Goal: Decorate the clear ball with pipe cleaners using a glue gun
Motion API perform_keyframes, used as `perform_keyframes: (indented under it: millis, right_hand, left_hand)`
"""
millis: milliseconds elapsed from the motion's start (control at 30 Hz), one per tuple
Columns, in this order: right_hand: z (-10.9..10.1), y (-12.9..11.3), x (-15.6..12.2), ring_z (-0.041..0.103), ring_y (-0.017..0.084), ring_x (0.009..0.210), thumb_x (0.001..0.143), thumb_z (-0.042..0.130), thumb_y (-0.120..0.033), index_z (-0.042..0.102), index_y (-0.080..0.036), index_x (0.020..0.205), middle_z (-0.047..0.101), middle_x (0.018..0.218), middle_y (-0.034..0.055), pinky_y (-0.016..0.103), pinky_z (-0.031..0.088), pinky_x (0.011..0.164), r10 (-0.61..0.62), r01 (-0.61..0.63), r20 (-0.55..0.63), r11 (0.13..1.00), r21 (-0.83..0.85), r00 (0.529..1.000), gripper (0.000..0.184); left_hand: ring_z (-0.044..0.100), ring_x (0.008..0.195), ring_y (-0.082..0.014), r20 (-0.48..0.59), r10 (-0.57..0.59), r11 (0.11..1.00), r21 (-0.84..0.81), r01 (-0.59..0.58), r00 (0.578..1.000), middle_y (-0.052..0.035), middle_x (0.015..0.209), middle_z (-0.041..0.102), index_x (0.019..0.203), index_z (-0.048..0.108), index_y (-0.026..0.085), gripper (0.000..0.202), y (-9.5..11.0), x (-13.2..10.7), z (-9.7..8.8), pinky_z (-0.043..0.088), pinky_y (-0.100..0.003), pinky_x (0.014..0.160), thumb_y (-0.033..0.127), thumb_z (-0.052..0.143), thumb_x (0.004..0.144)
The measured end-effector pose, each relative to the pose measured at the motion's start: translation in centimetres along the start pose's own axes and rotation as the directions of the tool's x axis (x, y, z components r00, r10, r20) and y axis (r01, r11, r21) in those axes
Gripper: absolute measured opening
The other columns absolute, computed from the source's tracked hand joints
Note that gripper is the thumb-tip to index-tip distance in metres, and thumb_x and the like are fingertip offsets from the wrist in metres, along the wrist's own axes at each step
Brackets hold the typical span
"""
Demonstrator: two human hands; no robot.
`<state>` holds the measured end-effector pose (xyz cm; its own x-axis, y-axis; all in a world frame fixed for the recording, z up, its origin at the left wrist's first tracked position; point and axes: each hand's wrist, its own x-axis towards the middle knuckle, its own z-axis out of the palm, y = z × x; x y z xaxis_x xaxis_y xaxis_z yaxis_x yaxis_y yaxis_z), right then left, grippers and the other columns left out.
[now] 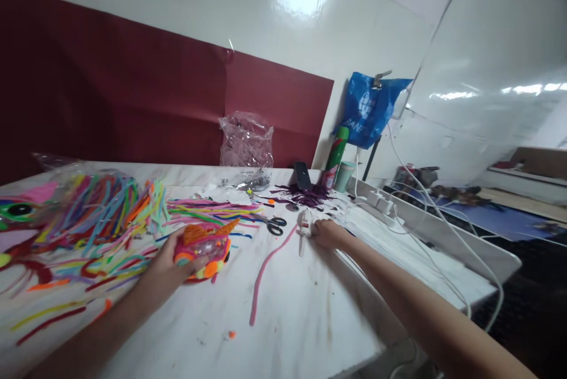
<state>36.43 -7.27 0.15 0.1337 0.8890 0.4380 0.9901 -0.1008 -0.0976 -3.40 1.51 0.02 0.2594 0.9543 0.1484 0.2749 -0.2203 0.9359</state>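
- Being held left of the scissors (276, 225) and nearer the person, the toy (207, 248) is gripped by the left hand (173, 264), with fingers and thumb closed around it; its longer side is turned roughly left to right.
- The toy is coloured pink and orange, with a see-through middle, a pointed orange piece at the upper right and orange and yellow rounds along the bottom.
- Just right of the scissors, what looks like a white glue gun (306, 221) is seen, marked with red; its thin end is pointed toward the person.
- The glue gun is touched from its right side by the right hand (328, 234), the nearer one; the fingers are bent, but whether it is gripped or lifted cannot be told.
- On the near side of the scissors, a pink strip (264, 267) is laid lengthwise.
- Left of the scissors, fuzzy sticks (212, 209) are spread; beyond, to the right, purple shreds (305, 195) are heaped.
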Motion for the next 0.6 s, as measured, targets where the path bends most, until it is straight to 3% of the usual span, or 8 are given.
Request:
perform_keyframes:
  millis: [167, 267, 333, 400, 467, 600]
  right_hand:
    - [-0.2, -0.5, -1.6, 0.062, 0.022, 0.066, 0.076, 0.057, -0.02, 0.058, -0.021, 0.067, 0.066, 0.069, 0.0091, 0.032, 0.045, 0.058, 0.085, -0.08, -0.046, 0.99, 0.117, 0.995, 0.009]
    - [-1.1, -2.5, -3.3, 0.06, 0.02, 0.056, 0.085, 0.043, -0.028, 0.06, -0.02, 0.083, 0.067, 0.071, 0.0071, 0.032, 0.048, 0.052, 0.061, -0.047, -0.052, 0.97, 0.24, 0.997, 0.019]
    - [-1.8, -4.6, -4.7, 0.06, 0.018, 0.051, 0.093, 0.032, -0.035, 0.062, -0.019, 0.092, 0.067, 0.073, 0.006, 0.029, 0.048, 0.046, 0.011, -0.015, 0.011, 0.902, 0.431, 1.0, 0.034]
    - [-2.7, -7.1, -6.1, 0.063, 0.02, 0.059, 0.091, 0.037, -0.041, 0.064, -0.02, 0.093, 0.068, 0.076, 0.0077, 0.029, 0.05, 0.047, -0.097, 0.066, 0.026, 0.83, 0.554, 0.995, 0.034]
    - [-3.5, -10.0, -7.2, 0.066, 0.023, 0.069, 0.086, 0.047, -0.04, 0.063, -0.024, 0.096, 0.07, 0.084, 0.0082, 0.03, 0.054, 0.055, -0.2, 0.143, 0.022, 0.77, 0.621, 0.979, 0.025]
    - [-4.0, -14.9, -7.6, 0.064, 0.02, 0.07, 0.083, 0.05, -0.028, 0.054, -0.027, 0.082, 0.065, 0.078, 0.0031, 0.029, 0.056, 0.064, -0.356, 0.245, 0.023, 0.688, 0.683, 0.934, 0.005]
  left_hand:
    - [0.06, 0.116, -0.0289, -0.025, 0.023, 1.0, 0.0, -0.023, 0.999, -0.0097, 0.126, 0.063, 0.13, 0.045, 0.02, 0.07, 0.0, -0.3, 0.3, 0.047, -0.04, 0.1, 0.042, 0.071, 0.068]
    - [0.051, 0.126, -0.0302, -0.04, 0.085, 0.996, 0.004, -0.085, 0.996, -0.0135, 0.136, 0.054, 0.133, 0.042, 0.017, 0.076, -0.3, -0.9, 0.9, 0.04, -0.044, 0.106, 0.041, 0.072, 0.067]
    - [0.049, 0.127, -0.031, -0.095, 0.121, 0.992, -0.018, -0.123, 0.988, -0.0141, 0.134, 0.054, 0.131, 0.045, 0.016, 0.077, -0.7, -1.1, 1.4, 0.038, -0.045, 0.107, 0.037, 0.076, 0.063]
    - [0.05, 0.126, -0.031, -0.093, 0.165, 0.986, -0.024, -0.168, 0.982, -0.0143, 0.132, 0.055, 0.131, 0.045, 0.018, 0.079, -1.1, -1.1, 1.8, 0.037, -0.046, 0.107, 0.034, 0.079, 0.061]
    - [0.051, 0.124, -0.0314, -0.089, 0.203, 0.979, -0.004, -0.204, 0.975, -0.0141, 0.131, 0.056, 0.13, 0.047, 0.02, 0.079, -1.4, -1.2, 2.0, 0.038, -0.047, 0.106, 0.034, 0.081, 0.06]
    - [0.048, 0.125, -0.0325, -0.091, 0.219, 0.976, 0.016, -0.219, 0.971, -0.0141, 0.132, 0.052, 0.132, 0.046, 0.021, 0.086, -1.7, -1.3, 1.9, 0.036, -0.048, 0.106, 0.032, 0.084, 0.055]
